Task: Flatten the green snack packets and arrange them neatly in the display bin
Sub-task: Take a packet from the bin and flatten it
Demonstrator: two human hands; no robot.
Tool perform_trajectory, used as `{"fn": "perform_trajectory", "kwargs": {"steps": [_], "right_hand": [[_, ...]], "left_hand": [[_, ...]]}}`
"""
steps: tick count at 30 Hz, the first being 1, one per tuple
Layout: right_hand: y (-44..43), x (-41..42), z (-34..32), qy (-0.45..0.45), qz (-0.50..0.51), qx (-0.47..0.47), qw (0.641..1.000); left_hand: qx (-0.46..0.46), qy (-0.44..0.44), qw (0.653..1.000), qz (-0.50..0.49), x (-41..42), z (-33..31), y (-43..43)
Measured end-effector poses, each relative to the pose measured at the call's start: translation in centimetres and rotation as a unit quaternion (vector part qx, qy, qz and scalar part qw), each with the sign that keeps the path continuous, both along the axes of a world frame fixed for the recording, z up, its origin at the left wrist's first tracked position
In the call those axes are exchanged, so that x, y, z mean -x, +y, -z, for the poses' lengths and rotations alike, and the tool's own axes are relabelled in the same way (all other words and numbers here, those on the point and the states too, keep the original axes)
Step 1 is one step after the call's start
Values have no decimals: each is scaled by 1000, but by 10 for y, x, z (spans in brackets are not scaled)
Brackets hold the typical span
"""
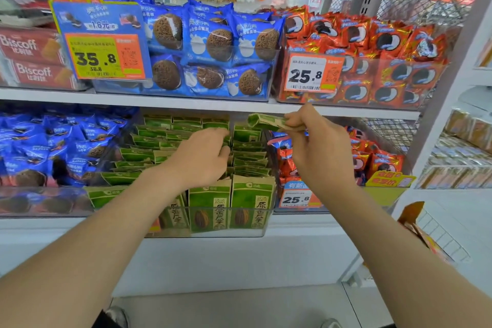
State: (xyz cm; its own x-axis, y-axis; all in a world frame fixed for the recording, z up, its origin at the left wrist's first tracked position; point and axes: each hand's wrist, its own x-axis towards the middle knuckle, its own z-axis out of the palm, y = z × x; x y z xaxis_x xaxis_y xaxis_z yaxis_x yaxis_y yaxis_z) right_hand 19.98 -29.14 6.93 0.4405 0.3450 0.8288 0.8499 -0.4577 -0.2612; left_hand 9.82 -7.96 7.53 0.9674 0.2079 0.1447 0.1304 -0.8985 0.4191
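Note:
Several green snack packets point(209, 208) stand in rows inside a clear display bin point(266, 233) on the lower shelf. My left hand point(202, 157) reaches into the middle rows, its fingers curled down among the packet tops. My right hand point(316, 141) is raised above the bin's right side. It pinches one green packet point(263, 121) by its end, and the packet sticks out to the left, lying roughly level. The packets under my left hand are hidden.
Blue cookie packs point(40, 146) fill the bin to the left, orange-red packs point(372, 160) the bin to the right. The upper shelf point(186, 101) hangs close above my hands, with price tags point(103, 56) in front. A wire rack stands at far right.

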Motion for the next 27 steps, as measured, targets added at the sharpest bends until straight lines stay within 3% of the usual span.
{"fn": "perform_trajectory", "kwargs": {"steps": [3,9,12,20,27], "right_hand": [[6,-16,8,-31,16,36,999],[19,-31,17,-63,8,93,994],[21,-37,18,-50,18,110,992],[26,-37,17,-26,-8,130,991],[62,-54,32,20,22,232,972]], "left_hand": [[-72,28,997,20,-21,5,14],[-77,41,995,53,-72,13,29],[-89,83,992,33,-88,16,26],[-117,94,988,25,-91,24,23],[-115,114,986,25,-72,21,17]]}}
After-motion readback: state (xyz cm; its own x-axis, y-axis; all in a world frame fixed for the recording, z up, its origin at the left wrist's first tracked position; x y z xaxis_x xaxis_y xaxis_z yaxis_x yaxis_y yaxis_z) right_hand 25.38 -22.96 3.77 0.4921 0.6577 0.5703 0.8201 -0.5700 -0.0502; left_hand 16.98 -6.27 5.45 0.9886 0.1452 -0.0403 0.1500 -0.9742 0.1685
